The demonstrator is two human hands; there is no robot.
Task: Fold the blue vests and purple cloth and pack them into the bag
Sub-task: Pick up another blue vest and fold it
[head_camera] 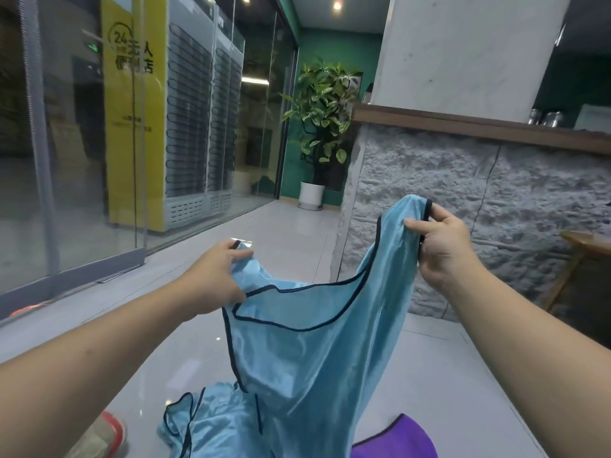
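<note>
Tiled floor by stone counter. Left hand & right hand each pinch a shoulder strap, holding blue vest up spread, prob. to fold.

Shop-front lobby beside an unmanned convenience store

At the left of the frame a glass wall bears a yellow sign printed with "24" and Chinese characters, and behind it stand tall coolers with their rear coils facing out. The floor is pale glossy tile, lit by round ceiling lights. At the right a service counter faced in rough grey stone carries a wooden ledge with metal canisters on it at the upper right. A potted plant in a white pot stands against a green wall at centre.
</note>
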